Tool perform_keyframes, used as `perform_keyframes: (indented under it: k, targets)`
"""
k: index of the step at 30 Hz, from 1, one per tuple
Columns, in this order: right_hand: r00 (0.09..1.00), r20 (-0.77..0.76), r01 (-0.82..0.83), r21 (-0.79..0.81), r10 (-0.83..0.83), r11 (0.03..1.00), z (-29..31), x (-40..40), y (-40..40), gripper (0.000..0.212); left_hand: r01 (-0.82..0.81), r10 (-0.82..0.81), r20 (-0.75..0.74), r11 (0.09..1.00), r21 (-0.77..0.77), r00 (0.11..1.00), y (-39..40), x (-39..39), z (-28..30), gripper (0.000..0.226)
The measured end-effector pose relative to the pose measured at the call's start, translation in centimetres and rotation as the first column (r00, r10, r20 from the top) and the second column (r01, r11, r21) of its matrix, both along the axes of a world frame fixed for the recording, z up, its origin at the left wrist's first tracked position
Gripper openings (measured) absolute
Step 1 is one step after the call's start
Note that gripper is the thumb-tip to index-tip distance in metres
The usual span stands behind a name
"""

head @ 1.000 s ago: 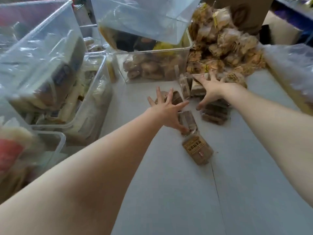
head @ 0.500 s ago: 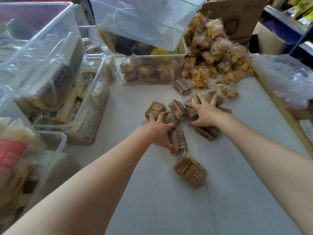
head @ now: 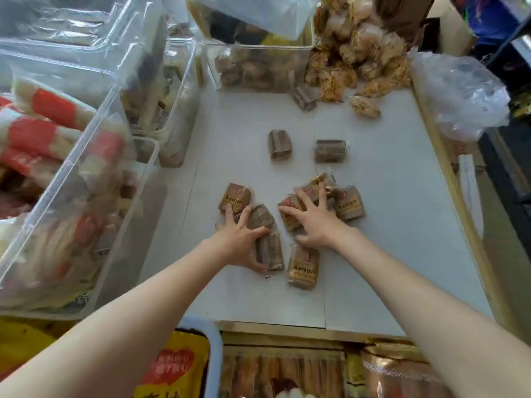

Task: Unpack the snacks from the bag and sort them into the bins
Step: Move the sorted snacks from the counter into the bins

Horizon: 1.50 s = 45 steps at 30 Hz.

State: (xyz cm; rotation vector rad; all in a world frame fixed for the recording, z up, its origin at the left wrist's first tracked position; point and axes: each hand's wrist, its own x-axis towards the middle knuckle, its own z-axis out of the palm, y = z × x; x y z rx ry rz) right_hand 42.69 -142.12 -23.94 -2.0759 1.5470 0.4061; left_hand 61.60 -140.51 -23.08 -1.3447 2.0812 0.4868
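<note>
Several small brown snack packets lie on the white table (head: 388, 254). My left hand (head: 240, 239) rests spread over a cluster of them, its fingertips on one labelled packet (head: 234, 196) and its thumb beside a striped packet (head: 271, 251). My right hand (head: 313, 219) lies spread with straight fingers over another cluster, next to a labelled packet (head: 349, 203); one more packet (head: 303, 267) lies under its wrist. Two packets (head: 280, 145) (head: 330, 150) lie apart, farther back. A clear plastic bag (head: 462, 93) slumps at the right edge.
Clear bins of snacks stand along the left (head: 94, 179) and at the back (head: 258, 67). A heap of yellow-brown packets (head: 362, 58) lies at the back right by a cardboard box (head: 408, 12). More packaged goods (head: 287, 369) sit below the table's near edge.
Both hands have dragged the brown packets toward me across the table. Two packets stayed behind farther back. The view has tilted down, showing the table's near edge.
</note>
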Motion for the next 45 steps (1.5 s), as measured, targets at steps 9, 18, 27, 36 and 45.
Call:
perform_keyframes:
  k: [9,18,27,36,45]
  targets:
    - [0.961,0.182,0.235,-0.150,-0.207,0.960,1.3,-0.2,10.0,0.076,0.019,-0.033,-0.149,0.995,-0.095,0.988,8.4,0.8,0.1,0.095]
    - [0.928,0.105,0.359,0.009,-0.358,0.933,0.1,2.5,13.2,0.091,-0.062,0.046,-0.116,0.989,-0.138,0.992,9.2,-2.3,-0.6,0.094]
    - [0.898,0.373,0.254,-0.004,-0.234,0.967,3.5,-3.3,11.5,0.088,0.010,-0.027,-0.190,0.996,-0.090,0.981,7.7,0.5,0.0,0.094]
    - [0.899,0.213,0.366,0.117,-0.383,0.923,1.9,-6.0,6.0,0.089,-0.161,0.155,-0.075,0.984,-0.082,0.985,6.7,-1.5,-0.1,0.116]
    - [0.961,0.043,0.273,0.044,-0.275,0.961,0.7,-4.1,8.7,0.100,-0.176,0.165,-0.106,0.979,-0.100,0.981,7.1,-2.4,0.5,0.124]
